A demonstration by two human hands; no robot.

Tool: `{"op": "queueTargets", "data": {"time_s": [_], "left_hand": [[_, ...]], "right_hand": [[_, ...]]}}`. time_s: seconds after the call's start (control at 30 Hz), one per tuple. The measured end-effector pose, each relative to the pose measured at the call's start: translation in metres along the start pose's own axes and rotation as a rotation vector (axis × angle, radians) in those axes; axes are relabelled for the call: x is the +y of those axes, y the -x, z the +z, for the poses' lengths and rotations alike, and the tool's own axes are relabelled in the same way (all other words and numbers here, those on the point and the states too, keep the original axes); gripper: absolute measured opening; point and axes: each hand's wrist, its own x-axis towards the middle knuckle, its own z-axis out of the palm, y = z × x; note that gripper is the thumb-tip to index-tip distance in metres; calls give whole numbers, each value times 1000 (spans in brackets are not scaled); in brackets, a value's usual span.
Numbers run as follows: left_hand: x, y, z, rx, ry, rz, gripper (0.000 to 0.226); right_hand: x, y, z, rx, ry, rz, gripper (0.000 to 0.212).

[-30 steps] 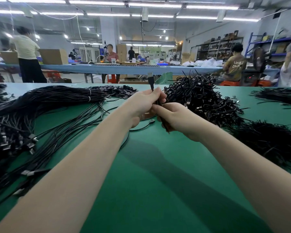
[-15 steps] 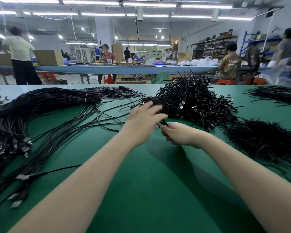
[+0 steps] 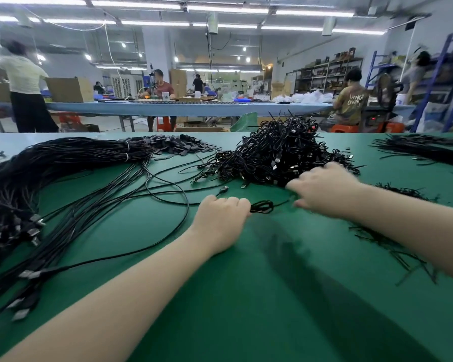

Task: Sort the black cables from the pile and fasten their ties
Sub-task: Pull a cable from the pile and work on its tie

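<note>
On green table (image 3: 246,296), left hand (image 3: 220,223) around cable loop (image 3: 262,206)

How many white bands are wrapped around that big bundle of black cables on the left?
2: one white band farther back, another white band just in front, both near the bundle's right end. Others may be hidden.

Long ceiling tubes (image 3: 141,5) across the top of the frame light everything brightly and evenly. My arms throw soft dark shadows on the green table (image 3: 246,309) at lower centre. My right hand (image 3: 324,189) is smeared with motion blur. Wide-angle distortion bends the edges, and figures at far left and right look blurred.
</note>
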Motion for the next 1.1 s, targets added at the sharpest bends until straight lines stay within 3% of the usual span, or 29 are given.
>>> {"op": "queueTargets", "data": {"time_s": [0.1,0.2,0.5,0.6,0.73,0.8,0.83,0.93,1.0,1.1], "left_hand": [[-8,5,13,-24,259,-242,18],[-15,6,17,-81,541,-326,24],[-24,1,17,-266,746,-327,31],[-27,0,18,-246,894,-396,33],[-27,0,19,-186,1034,-497,36],[-27,0,19,-173,1091,-512,31],[-27,0,19,-168,1125,-520,28],[-28,-1,19,-152,1233,-565,28],[-27,-1,19,-133,1249,-575,30],[-28,-1,19,-70,1159,-591,31]], "right_hand": [[55,18,18,-154,103,316,35],[88,40,51,-256,22,493,38],[90,45,76,-210,-170,595,24],[92,37,78,-216,-321,708,16],[99,27,67,-248,-498,785,25],[97,23,54,-143,-514,790,26],[92,21,47,-7,-543,778,22],[54,10,15,404,-987,583,9],[16,0,-11,462,-1376,415,5],[-39,-22,-24,532,-1369,253,5]]}}
